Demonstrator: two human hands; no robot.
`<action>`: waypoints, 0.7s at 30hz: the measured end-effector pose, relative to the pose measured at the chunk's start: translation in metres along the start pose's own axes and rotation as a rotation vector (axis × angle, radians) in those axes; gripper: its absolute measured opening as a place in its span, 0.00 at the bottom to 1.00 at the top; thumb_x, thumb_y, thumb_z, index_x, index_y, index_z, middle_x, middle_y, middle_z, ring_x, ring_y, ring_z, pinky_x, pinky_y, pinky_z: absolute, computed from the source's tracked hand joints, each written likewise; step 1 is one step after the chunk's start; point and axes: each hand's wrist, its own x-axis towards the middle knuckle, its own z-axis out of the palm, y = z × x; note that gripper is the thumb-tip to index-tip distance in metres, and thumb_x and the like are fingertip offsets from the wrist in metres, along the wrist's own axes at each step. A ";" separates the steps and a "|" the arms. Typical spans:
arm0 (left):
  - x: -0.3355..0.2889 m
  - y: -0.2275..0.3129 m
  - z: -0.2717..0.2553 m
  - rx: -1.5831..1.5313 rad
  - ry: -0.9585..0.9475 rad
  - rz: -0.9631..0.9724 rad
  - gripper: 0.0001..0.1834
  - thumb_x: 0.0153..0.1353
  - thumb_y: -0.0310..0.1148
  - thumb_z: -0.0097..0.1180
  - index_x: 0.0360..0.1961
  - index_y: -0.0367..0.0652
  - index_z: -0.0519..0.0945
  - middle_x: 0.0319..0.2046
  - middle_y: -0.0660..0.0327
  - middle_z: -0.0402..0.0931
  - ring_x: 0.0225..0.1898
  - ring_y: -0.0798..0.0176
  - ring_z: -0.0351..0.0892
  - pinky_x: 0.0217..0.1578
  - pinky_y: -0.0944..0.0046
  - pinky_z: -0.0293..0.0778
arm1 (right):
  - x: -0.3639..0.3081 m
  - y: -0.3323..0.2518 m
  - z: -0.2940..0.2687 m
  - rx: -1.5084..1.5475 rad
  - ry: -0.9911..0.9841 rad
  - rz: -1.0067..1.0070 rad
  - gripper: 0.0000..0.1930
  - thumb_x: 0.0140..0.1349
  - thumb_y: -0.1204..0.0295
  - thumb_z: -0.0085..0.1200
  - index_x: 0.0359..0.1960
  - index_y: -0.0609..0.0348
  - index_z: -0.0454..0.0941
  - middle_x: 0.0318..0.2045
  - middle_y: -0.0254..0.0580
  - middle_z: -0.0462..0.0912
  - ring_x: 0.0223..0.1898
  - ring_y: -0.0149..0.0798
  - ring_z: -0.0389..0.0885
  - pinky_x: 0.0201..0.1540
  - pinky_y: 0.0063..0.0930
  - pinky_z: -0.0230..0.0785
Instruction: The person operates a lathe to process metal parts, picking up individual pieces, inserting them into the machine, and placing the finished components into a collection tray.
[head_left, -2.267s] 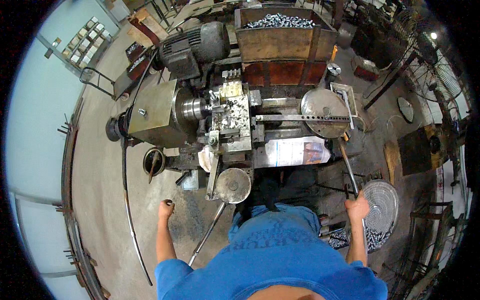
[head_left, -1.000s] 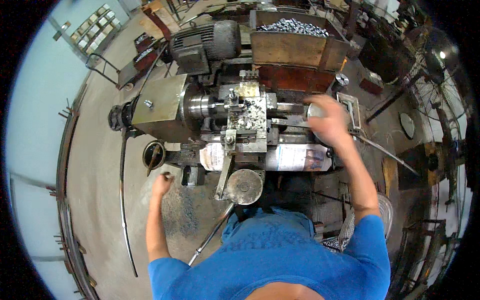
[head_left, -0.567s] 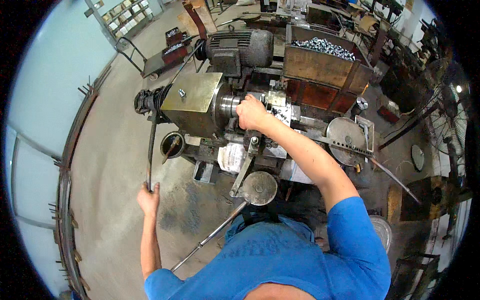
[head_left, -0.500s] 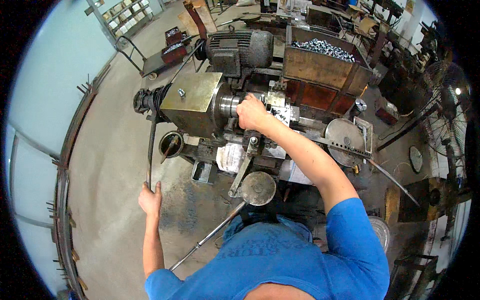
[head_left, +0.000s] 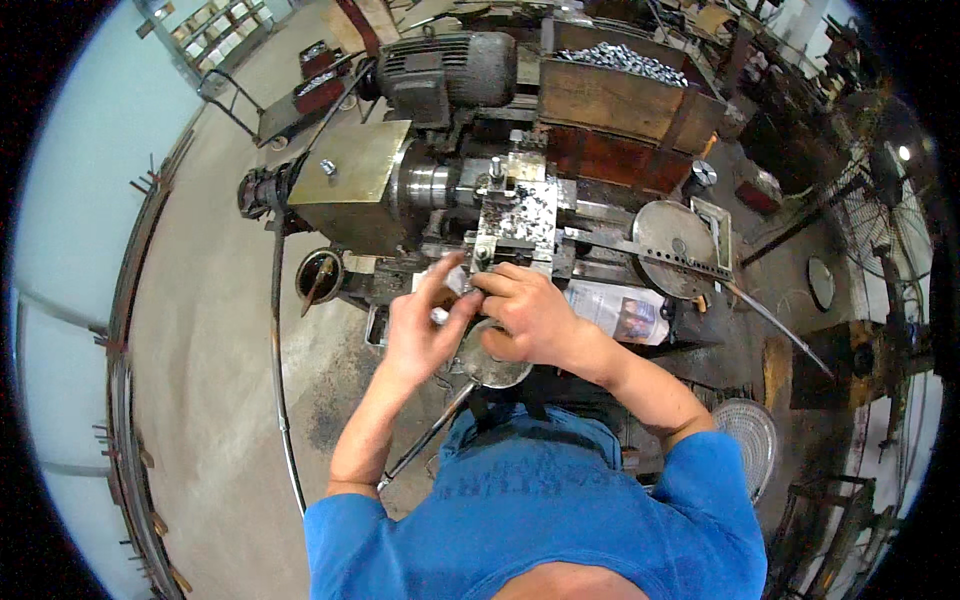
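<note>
In front of the lathe's cross slide, which is strewn with dark chips, my two hands are close together. My left hand has its index finger raised and its thumb apart from it, the thumb near the right fingertips. Bent inward, the fingers of my right hand close on something small that I cannot make out. Under the hands is a round metal disc on a long rod. Left of the slide, the bright spindle nose sticks out of the headstock. A long lever hangs free at the left.
Behind the lathe stand a dark motor and a rusty bin of small metal parts. A pot with a brush sits below the headstock. To the right are a round plate, a perforated bar and a fan.
My left hand has let go of the long lever and come right, to the middle. My right hand has drawn back from the spindle toward me. The lever now hangs lower.
</note>
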 end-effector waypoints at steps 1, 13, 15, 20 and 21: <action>0.002 0.007 0.007 0.079 -0.066 -0.031 0.23 0.54 0.30 0.55 0.52 0.40 0.68 0.19 0.55 0.76 0.21 0.66 0.77 0.24 0.70 0.69 | -0.005 -0.001 -0.003 0.019 0.066 -0.012 0.12 0.35 0.68 0.53 0.19 0.66 0.74 0.36 0.52 0.76 0.33 0.48 0.72 0.35 0.36 0.69; -0.002 -0.006 0.050 -0.877 -0.189 -0.445 0.25 0.57 0.33 0.49 0.53 0.30 0.66 0.47 0.54 0.70 0.42 0.62 0.74 0.36 0.65 0.74 | -0.050 -0.001 -0.013 0.400 0.250 0.151 0.21 0.31 0.69 0.54 0.33 0.61 0.77 0.43 0.51 0.73 0.36 0.50 0.71 0.40 0.36 0.66; -0.001 -0.001 0.050 -0.921 -0.212 -0.505 0.25 0.56 0.33 0.48 0.53 0.30 0.66 0.47 0.53 0.71 0.42 0.61 0.74 0.35 0.64 0.75 | -0.053 0.002 -0.013 0.442 0.236 0.165 0.20 0.31 0.69 0.54 0.33 0.61 0.78 0.43 0.51 0.73 0.36 0.49 0.71 0.41 0.36 0.66; 0.002 -0.003 0.056 -1.100 -0.284 -0.526 0.24 0.57 0.32 0.46 0.53 0.30 0.66 0.47 0.51 0.70 0.41 0.59 0.75 0.29 0.63 0.76 | -0.058 0.006 -0.011 0.439 0.243 0.190 0.19 0.31 0.70 0.54 0.32 0.61 0.78 0.44 0.51 0.74 0.36 0.48 0.71 0.41 0.35 0.66; 0.002 -0.009 0.056 -1.093 -0.307 -0.531 0.24 0.57 0.32 0.46 0.53 0.30 0.66 0.47 0.52 0.70 0.41 0.59 0.75 0.29 0.63 0.76 | -0.058 0.006 -0.012 0.441 0.242 0.192 0.19 0.31 0.70 0.53 0.31 0.61 0.78 0.44 0.51 0.74 0.36 0.48 0.71 0.41 0.34 0.66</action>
